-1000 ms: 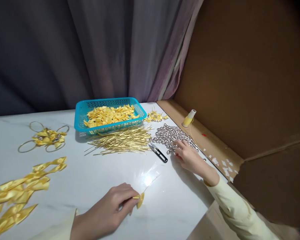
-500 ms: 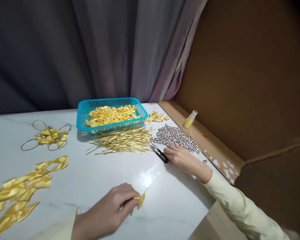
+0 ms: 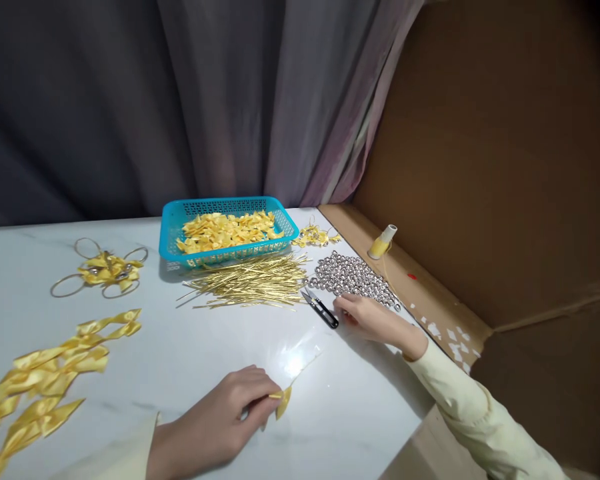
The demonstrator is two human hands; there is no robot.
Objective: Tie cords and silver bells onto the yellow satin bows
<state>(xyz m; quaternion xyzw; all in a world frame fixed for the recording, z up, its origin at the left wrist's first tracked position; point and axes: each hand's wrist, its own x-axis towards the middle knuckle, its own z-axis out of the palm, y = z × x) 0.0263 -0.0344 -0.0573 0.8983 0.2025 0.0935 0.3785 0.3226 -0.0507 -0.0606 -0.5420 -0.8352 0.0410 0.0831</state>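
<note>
My left hand [image 3: 225,420] rests on the white table [image 3: 180,353] near the front edge, its fingers pinched on a small yellow ribbon bow [image 3: 283,400] with a thin gold wire running up from it. My right hand [image 3: 367,317] lies just beside the black thread snips [image 3: 321,308], at the near edge of a heap of silver bells [image 3: 353,277]. Its fingers are curled together; whatever they hold is hidden.
A blue basket [image 3: 170,233] of yellow ribbon pieces stands at the back. Gold wire ties [image 3: 247,283] lie before it. Yellow ribbon strips [image 3: 45,373] and bows on gold rings [image 3: 105,272] sit at left. A yellow thread spool [image 3: 381,241] rests on the cardboard wall's flap at right.
My right hand has drawn back from the bell heap toward the snips. The left hand has stayed put with the bow. The camera has shifted slightly.
</note>
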